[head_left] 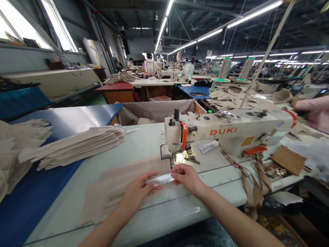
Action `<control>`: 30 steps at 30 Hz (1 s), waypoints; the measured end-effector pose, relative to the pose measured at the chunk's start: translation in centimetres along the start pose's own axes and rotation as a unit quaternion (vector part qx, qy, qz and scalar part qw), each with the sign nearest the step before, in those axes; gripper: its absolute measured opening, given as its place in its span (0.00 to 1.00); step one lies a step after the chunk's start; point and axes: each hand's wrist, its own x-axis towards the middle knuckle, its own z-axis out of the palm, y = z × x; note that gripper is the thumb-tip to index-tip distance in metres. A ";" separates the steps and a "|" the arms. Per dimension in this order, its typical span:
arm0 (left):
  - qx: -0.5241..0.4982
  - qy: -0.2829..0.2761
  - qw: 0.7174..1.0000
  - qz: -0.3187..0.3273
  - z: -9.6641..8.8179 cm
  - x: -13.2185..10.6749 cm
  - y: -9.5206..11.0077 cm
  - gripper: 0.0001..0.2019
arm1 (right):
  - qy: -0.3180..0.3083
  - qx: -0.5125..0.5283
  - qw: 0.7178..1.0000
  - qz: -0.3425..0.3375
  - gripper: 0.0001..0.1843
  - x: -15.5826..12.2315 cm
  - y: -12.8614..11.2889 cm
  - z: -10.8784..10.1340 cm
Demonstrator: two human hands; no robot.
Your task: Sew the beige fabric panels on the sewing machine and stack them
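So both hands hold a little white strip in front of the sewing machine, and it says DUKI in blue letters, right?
Almost. In the head view the left hand and right hand hold the white strip by the sewing machine, but its DUKI letters are red, not blue.

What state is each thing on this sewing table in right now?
white fabric strip: pinched at both ends, stretched level.
left hand: shut on the strip.
right hand: shut on the strip.
beige fabric panel: lying flat, spread out.
white DUKI sewing machine: upright, untouched.
stack of beige cut pieces: fanned out.
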 end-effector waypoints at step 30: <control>0.471 0.038 0.766 0.436 1.2 4.0 -1.4 0.15 | -0.048 -0.525 0.771 -0.358 0.14 -4.9 0.7 -0.5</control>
